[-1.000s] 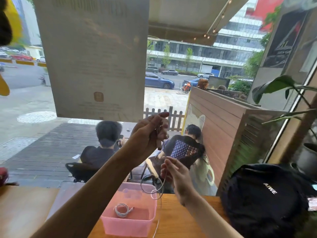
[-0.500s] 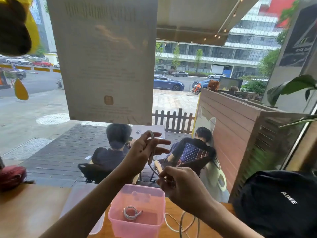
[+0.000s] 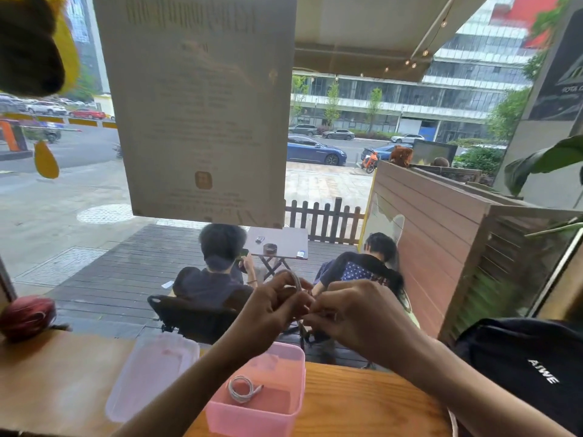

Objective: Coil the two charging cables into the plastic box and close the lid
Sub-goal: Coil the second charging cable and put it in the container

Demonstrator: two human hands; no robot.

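A pink, see-through plastic box [image 3: 256,405] with rounded corners stands open near the front edge of the wooden desk [image 3: 353,402], whose top shows warm grain. On its floor lies a thin white cable [image 3: 242,388], wound into a small round coil. The frosted, clear lid [image 3: 151,373] lies flat just left of the box, touching or nearly touching its side.

Above the box both bare forearms rise from the near edge and meet at the fingertips. The left hand [image 3: 273,305] is clenched around loops of the second cable [image 3: 296,280], a pale band arching over its fingers. The right hand [image 3: 353,313], knuckles up, pinches the same cable beside the left fingertips. Half a second ago the hands were apart, the left higher with fingers spread; now they touch. A black bag [image 3: 533,370] of soft fabric sits at the right edge.
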